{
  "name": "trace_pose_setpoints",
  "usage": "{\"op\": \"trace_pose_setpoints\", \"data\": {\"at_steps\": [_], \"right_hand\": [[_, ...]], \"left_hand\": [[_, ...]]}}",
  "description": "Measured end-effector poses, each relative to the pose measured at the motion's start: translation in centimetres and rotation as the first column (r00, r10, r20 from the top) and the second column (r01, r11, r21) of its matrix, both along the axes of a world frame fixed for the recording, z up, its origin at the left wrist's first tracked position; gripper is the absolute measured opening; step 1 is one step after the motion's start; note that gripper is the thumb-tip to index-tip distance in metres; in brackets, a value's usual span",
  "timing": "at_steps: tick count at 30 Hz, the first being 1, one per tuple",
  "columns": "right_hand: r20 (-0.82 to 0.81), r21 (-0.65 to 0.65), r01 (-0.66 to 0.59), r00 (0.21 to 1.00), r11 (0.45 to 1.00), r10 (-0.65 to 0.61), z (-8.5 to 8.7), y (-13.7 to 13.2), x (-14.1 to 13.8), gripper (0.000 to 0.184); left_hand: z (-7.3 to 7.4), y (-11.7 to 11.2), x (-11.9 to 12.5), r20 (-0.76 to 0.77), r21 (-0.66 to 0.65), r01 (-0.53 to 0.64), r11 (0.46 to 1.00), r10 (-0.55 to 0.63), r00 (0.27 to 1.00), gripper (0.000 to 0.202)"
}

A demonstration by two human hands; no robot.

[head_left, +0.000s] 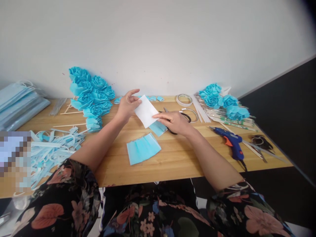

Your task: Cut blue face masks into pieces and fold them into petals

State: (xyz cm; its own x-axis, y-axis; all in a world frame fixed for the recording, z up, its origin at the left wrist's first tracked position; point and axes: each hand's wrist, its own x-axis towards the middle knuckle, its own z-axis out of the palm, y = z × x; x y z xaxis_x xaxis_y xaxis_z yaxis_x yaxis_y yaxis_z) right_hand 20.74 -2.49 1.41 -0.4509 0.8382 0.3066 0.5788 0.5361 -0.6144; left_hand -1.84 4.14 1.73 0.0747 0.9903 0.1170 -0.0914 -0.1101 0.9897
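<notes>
A white square sheet [146, 112] is held up over the table between my two hands. My left hand [128, 104] pinches its upper left edge between thumb and a finger, with the index finger raised. At its lower right corner, my right hand [174, 121] grips the sheet with fingers closed on it. Below and partly behind the sheet lies a light blue piece [158, 128]. Nearer the front, a stack of blue pleated fabric pieces [143, 148] rests on the wood. Scissors [185, 116] with black handles lie behind my right hand, partly hidden by it.
Blue fabric roses [92, 95] are heaped at the back left, with more roses [223, 100] at the right. Cut strips and loops [58, 149] cover the left front. A blue glue gun [232, 141] lies right. Tape rolls [184, 99] sit near the wall; packed masks [21, 102] far left.
</notes>
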Motion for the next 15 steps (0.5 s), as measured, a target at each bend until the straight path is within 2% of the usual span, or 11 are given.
{"op": "trace_pose_setpoints", "data": {"at_steps": [4,9,11,15], "right_hand": [[0.012,0.096,-0.047,0.999,0.994,0.046,-0.4,0.3,0.2,0.028],[0.042,0.287,-0.116,0.993,0.951,0.109,0.5,0.3,-0.2,0.019],[0.043,0.302,-0.165,0.986,0.939,0.16,1.0,0.0,-0.6,0.017],[0.056,0.25,-0.271,0.963,0.93,0.265,1.0,-0.6,-1.3,0.019]], "left_hand": [[0.0,-0.3,0.2,-0.023,-0.002,0.001,1.0,-0.001,1.0,0.048],[-0.3,-0.5,0.5,-0.03,-0.001,0.02,1.0,-0.02,0.999,0.048],[-0.4,-0.7,0.7,-0.052,0.014,0.037,0.999,-0.037,0.998,0.047],[-0.3,-1.1,1.0,-0.091,0.07,0.081,0.994,-0.075,0.993,0.041]]}}
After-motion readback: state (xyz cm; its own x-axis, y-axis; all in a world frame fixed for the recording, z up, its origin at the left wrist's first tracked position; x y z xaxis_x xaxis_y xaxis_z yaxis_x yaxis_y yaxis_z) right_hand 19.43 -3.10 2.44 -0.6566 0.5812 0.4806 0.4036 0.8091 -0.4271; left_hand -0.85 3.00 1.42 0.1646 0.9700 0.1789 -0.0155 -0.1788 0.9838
